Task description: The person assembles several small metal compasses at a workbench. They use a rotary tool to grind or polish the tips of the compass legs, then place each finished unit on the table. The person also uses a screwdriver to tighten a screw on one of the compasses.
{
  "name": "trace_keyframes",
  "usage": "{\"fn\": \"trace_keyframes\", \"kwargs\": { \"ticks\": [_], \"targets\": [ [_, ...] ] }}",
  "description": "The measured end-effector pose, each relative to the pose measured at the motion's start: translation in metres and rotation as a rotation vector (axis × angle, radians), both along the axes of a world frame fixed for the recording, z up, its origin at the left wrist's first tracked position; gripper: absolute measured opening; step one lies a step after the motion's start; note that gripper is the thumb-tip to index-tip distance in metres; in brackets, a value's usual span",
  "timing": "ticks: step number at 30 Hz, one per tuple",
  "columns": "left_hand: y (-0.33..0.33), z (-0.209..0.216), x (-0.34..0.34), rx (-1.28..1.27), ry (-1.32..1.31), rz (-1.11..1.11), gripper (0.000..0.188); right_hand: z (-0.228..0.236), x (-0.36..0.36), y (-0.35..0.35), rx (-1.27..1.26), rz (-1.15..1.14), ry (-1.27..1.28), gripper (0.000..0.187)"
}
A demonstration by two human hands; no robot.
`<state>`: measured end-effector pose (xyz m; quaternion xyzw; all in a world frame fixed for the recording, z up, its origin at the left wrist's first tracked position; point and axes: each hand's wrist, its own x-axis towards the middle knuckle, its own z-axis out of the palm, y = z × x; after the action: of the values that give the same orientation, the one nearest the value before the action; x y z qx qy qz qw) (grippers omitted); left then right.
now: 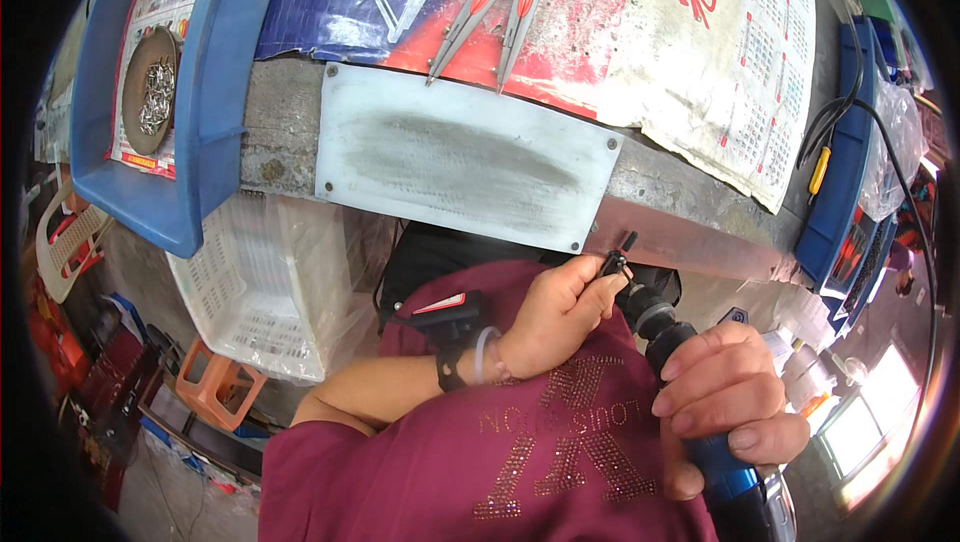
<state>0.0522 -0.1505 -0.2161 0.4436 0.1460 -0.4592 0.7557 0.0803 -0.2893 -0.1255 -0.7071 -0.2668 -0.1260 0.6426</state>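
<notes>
At the near edge of the grey, worn workbench [275,127], before the torso in a maroon shirt with glittering stud lettering [480,412], both bare hands are occupied. The left hand [553,314] is narrowed to a pinch: thumb and forefinger grip a small black rod-like part [628,242], which projects beyond the fingertips just off the bench edge. The right hand [728,390] is wrapped around a blue-and-black cylindrical power tool [728,467], held at a slant below and to the right of the left hand. The tool's black nose [655,314] points up toward the pinched part and reaches the left fingertips; from where I stand I cannot tell whether the part is seated in it. On the left wrist are a black band bearing a dark device [440,314] and a pale bangle [484,354].

Directly ahead, a white rectangular plate [345,117] with a dark smudged middle is fixed along the bench edge, a fastener at each corner. Above it, two slender grey pointed hand tools with red inlays [490,12] lie on printed paper sheeting [590,37], tips meeting the plate's upper border. To the left, a blue plastic tray [215,92] contains a round brown dish [134,92] with small silvery metal pieces [157,97]. Below that tray is a white perforated plastic crate [235,292]. To the right, a yellow-handled tool [820,170] lies beside a blue bin [853,137].
</notes>
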Motion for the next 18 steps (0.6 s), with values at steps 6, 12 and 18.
{"fn": "trace_keyframes", "kwargs": {
  "ticks": [6, 12, 18],
  "targets": [
    [0.0, 0.0, -0.002, 0.093, -0.098, -0.03, 0.021, -0.004, 0.004, 0.008, 0.007, -0.062, -0.02, 0.049],
    [-0.003, -0.005, -0.007, 0.083, -0.1, 0.002, 0.018, -0.007, 0.012, 0.0, 0.053, 0.053, 0.032, 0.047],
    [-0.003, -0.005, -0.007, 0.089, -0.115, 0.01, 0.017, -0.006, 0.009, -0.005, 0.056, 0.074, 0.042, 0.047]
  ]
}}
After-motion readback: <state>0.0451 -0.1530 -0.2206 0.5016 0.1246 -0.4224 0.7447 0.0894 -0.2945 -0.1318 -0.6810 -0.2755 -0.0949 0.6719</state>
